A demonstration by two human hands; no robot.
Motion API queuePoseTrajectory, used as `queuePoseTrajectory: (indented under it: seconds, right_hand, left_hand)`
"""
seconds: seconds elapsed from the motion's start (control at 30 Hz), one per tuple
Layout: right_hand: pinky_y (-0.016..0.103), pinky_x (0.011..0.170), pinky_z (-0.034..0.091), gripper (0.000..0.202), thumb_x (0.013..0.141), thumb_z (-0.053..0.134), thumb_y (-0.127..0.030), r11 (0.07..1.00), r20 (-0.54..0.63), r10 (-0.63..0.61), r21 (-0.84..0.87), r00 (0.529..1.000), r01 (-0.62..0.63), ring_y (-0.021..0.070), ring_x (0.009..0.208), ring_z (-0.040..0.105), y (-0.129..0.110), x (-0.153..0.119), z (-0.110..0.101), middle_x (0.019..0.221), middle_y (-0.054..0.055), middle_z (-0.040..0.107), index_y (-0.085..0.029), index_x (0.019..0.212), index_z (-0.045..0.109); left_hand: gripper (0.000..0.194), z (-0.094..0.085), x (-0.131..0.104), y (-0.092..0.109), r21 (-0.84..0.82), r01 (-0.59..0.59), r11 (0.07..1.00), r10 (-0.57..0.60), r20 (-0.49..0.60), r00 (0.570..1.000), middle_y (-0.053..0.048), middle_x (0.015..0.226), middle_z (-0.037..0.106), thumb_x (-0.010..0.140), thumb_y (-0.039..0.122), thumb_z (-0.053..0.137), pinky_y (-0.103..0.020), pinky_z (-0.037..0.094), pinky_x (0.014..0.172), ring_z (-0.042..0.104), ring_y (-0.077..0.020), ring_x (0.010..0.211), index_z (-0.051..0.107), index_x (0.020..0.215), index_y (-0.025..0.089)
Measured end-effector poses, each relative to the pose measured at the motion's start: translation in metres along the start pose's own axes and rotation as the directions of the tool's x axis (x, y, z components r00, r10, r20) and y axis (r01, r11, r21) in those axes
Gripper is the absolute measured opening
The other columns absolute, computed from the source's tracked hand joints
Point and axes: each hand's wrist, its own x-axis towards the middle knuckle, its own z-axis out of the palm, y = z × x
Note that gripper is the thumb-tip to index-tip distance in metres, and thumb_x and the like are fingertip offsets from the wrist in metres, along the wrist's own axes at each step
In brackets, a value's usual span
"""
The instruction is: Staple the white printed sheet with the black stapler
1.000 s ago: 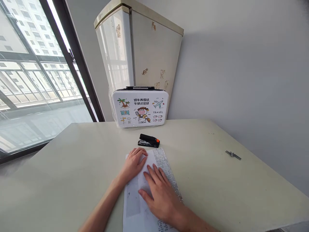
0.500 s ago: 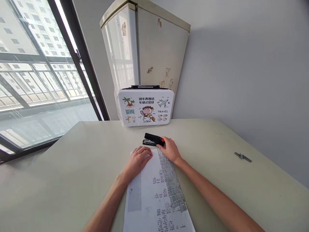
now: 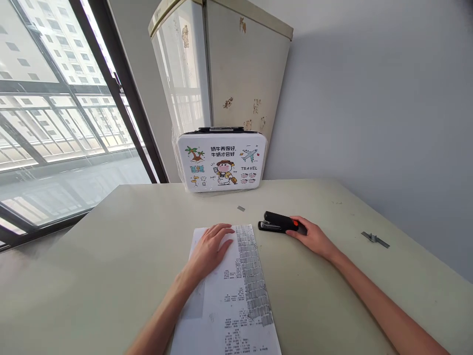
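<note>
Looks forward and down from head height, above and behind the fingers (image 3: 220, 230). Faces across the surface (image 3: 111, 256) to the white case (image 3: 223, 162) beyond them. Sits near enough to catch both forearms (image 3: 373, 300), wide enough to span from the window (image 3: 55, 123) left of the fingers to the wall (image 3: 369, 123) at their right.

One left hand (image 3: 207, 251) and one right hand (image 3: 313, 239) are making two hands. One stapler (image 3: 280, 222), one printed sheet (image 3: 218, 301) and one bench (image 3: 321, 296) are showing. One case (image 3: 207, 180) is showing, and its front is bearing one cow (image 3: 223, 170), one airplane (image 3: 251, 155), two palm trees (image 3: 191, 150) and four small heads (image 3: 244, 175). One plain grey strip (image 3: 241, 208) and one knobbed grey strip (image 3: 374, 239) are making two strips. One fridge (image 3: 247, 64) and one window (image 3: 70, 123) are appearing.
</note>
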Motion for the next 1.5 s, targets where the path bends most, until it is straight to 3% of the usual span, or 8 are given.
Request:
queuePoseTrajectory:
  seconds: [0.13,0.23,0.37,0.7,0.93,1.17,1.5]
  right_hand:
    - [0.04,0.092,0.056,0.056,0.088,0.068,-0.064,0.982,0.119,0.119,0.129,0.986,-0.134,0.0273,0.108,0.069,0.006,-0.028,-0.025,0.121,0.005,0.074,-0.028,0.13,0.065]
    - [0.04,0.093,0.054,0.053,0.087,0.07,-0.062,0.977,0.195,0.124,0.146,0.973,-0.154,0.027,0.107,0.067,0.005,-0.034,-0.032,0.118,0.005,0.073,-0.028,0.127,0.067]
    - [0.04,0.097,0.051,0.043,0.084,0.075,-0.058,0.986,0.257,0.079,0.119,0.963,-0.113,0.0273,0.11,0.066,0.0,-0.033,-0.036,0.118,0.004,0.072,-0.03,0.117,0.073]
    - [0.044,0.096,0.052,0.042,0.081,0.076,-0.056,0.979,0.282,0.14,0.103,0.949,-0.175,0.0292,0.105,0.067,-0.004,-0.043,-0.047,0.113,0.005,0.074,-0.031,0.115,0.072]
    - [0.041,0.093,0.054,0.042,0.081,0.078,-0.056,0.978,0.289,0.14,0.108,0.947,-0.177,0.0278,0.101,0.068,0.004,-0.043,-0.052,0.112,0.005,0.075,-0.03,0.114,0.072]
    - [0.042,0.098,0.054,0.053,0.096,0.052,-0.071,0.97,0.175,0.078,0.214,0.981,-0.115,0.0289,0.108,0.068,-0.001,-0.042,-0.05,0.12,0.01,0.074,-0.026,0.117,0.072]
    - [0.037,0.089,0.053,0.053,0.101,0.043,-0.069,0.981,0.117,0.082,0.165,0.99,-0.101,0.0264,0.102,0.066,-0.001,-0.04,-0.034,0.115,0.006,0.076,-0.026,0.116,0.071]
  left_hand:
    - [0.057,0.019,-0.003,0.019,0.036,-0.036,0.999,0.032,0.114,0.993,-0.007,0.168,0.038,0.109,0.052,0.045,-0.053,0.033,0.126,0.029,-0.0303,0.158,0.039,0.159,0.027]
    - [0.066,0.031,-0.003,0.023,0.09,-0.06,0.994,0.044,0.163,0.986,-0.008,0.172,0.028,0.11,0.055,0.042,-0.056,0.024,0.129,0.02,-0.0317,0.16,0.026,0.166,0.025]
    - [0.065,0.033,0.0,0.015,0.134,-0.079,0.988,0.059,0.149,0.987,-0.006,0.171,0.028,0.11,0.054,0.041,-0.055,0.022,0.13,0.02,-0.0303,0.159,0.025,0.167,0.028]
    - [0.062,0.02,0.003,-0.016,0.185,-0.014,0.983,-0.002,0.085,0.996,-0.005,0.17,0.033,0.109,0.052,0.044,-0.055,0.025,0.129,0.025,-0.0312,0.158,0.033,0.165,0.028]
    - [0.067,0.022,0.002,-0.017,0.196,-0.02,0.98,-0.001,0.105,0.994,-0.006,0.17,0.031,0.108,0.054,0.045,-0.055,0.023,0.13,0.023,-0.0316,0.159,0.03,0.167,0.026]
    - [0.069,0.025,0.001,-0.017,0.194,-0.02,0.981,0.002,0.092,0.996,-0.005,0.171,0.029,0.107,0.056,0.046,-0.055,0.023,0.13,0.022,-0.0325,0.159,0.028,0.167,0.028]
    - [0.067,0.021,0.007,-0.008,0.206,-0.005,0.979,-0.025,0.141,0.99,-0.006,0.171,0.029,0.108,0.057,0.041,-0.053,0.019,0.131,0.021,-0.0302,0.16,0.034,0.165,0.023]
